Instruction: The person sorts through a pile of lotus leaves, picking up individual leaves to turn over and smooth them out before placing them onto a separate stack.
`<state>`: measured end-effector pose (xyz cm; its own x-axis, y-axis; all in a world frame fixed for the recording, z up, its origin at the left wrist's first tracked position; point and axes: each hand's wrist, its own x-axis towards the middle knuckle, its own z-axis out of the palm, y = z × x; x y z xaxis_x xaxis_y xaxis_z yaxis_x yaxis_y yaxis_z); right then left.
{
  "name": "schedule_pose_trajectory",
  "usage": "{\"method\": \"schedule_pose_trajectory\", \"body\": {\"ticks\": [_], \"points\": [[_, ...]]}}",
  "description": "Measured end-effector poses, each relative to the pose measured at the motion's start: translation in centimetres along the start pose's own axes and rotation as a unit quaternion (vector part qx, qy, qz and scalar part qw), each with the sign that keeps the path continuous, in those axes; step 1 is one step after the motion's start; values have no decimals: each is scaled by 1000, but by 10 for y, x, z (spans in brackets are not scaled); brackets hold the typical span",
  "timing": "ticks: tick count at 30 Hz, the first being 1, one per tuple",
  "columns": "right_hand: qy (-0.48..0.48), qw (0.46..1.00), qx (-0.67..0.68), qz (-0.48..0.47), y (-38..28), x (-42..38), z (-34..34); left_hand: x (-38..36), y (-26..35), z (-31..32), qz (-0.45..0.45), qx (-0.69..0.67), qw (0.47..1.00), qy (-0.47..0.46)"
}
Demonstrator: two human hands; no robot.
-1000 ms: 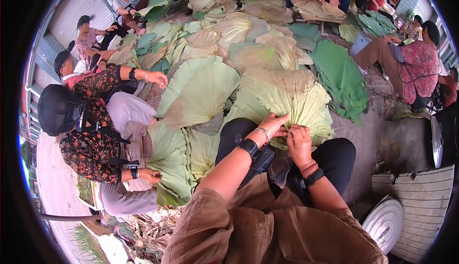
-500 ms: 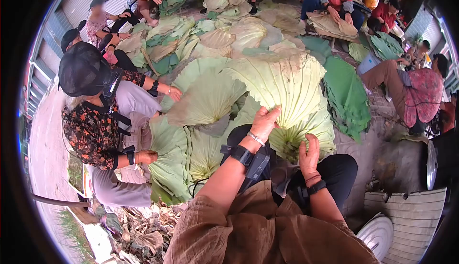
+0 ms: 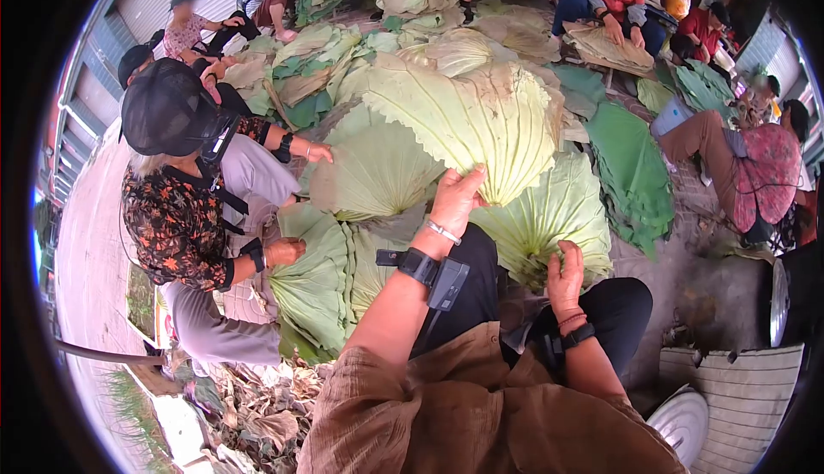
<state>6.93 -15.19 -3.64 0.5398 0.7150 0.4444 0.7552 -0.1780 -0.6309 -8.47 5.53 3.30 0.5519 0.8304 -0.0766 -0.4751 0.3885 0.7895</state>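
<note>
My left hand [image 3: 459, 201] pinches the stem end of a large pale lotus leaf [image 3: 472, 122], which fans out ahead of me, raised above the others. Beneath it, a pile of pale green lotus leaves [image 3: 549, 217] rests by my knees. My right hand [image 3: 565, 278] is at the near edge of that pile, fingers loosely curled and a little apart, with nothing seen in them. Whether its fingertips touch the pile is hard to make out.
On my left a person in a black cap [image 3: 172, 114] sits by stacked leaves [image 3: 311, 272]. Darker green leaves [image 3: 631, 178] lie to the right. Dry leaf scraps [image 3: 266, 405] cover the ground at lower left. A round metal lid [image 3: 681, 422] is at lower right. Several people sit around the heap.
My left hand has moved the held leaf to the left, uncovering more of the pile beneath. My right hand has stayed near the pile's edge.
</note>
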Motion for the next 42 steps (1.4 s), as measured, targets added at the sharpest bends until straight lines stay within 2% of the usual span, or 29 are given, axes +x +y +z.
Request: {"method": "schedule_pose_trajectory", "body": {"ticks": [2, 6, 12, 16, 18, 20, 21, 23, 26, 27, 29, 31, 33, 36, 38, 39, 41, 42], "points": [[2, 1000, -3, 0, -2, -2, 1, -3, 1, 0, -8, 6, 999, -35], [3, 1000, -2, -1, 0, -5, 1, -5, 2, 8, 0, 0, 1000, -1], [0, 1000, -6, 12, -2, -4, -2, 15, 13, -13, 5, 9, 1000, -7], [1, 1000, 0, 19, -2, -4, -2, 43, 38, -59, 14, 16, 995, 99], [2, 1000, 0, 23, -2, -3, -2, 58, 39, -102, 3, 75, 967, 245], [6, 1000, 1, 19, -4, -5, -3, 56, 45, -129, -72, 162, 890, 420], [7, 1000, 0, 17, -5, -5, -3, 51, 43, -134, -70, 164, 890, 420], [2, 1000, 2, 18, -5, -3, -1, 37, 36, -143, -98, 169, 928, 317], [-9, 1000, 0, 16, -2, -5, 2, 9, 29, -84, -94, 193, 948, 233], [-9, 1000, 0, 11, -2, -4, 4, 5, 25, -66, -103, 191, 960, 176], [-15, 1000, -1, 9, -3, -3, 4, -6, 10, -26, -100, 221, 966, 93], [-16, 1000, -5, 8, 1, -4, 4, -13, -9, 4, -134, 209, 969, -7], [-21, 1000, -10, 9, 3, -3, 2, -18, -39, 25, -161, 224, 960, -54], [-37, 999, -25, 4, 5, -4, 1, -17, -98, 27, -217, 245, 943, -61], [-67, 994, -83, -29, 7, -6, 1, -17, -125, 23, -196, 385, 901, -50], [-68, 993, -91, -45, 10, -6, 2, -17, -129, 24, -196, 387, 900, -46], [-73, 993, -87, -39, 11, -6, 1, -21, -135, 26, -122, 346, 929, -57], [-74, 993, -87, -35, 10, -4, 0, -23, -136, 26, -122, 348, 928, -53]]}}
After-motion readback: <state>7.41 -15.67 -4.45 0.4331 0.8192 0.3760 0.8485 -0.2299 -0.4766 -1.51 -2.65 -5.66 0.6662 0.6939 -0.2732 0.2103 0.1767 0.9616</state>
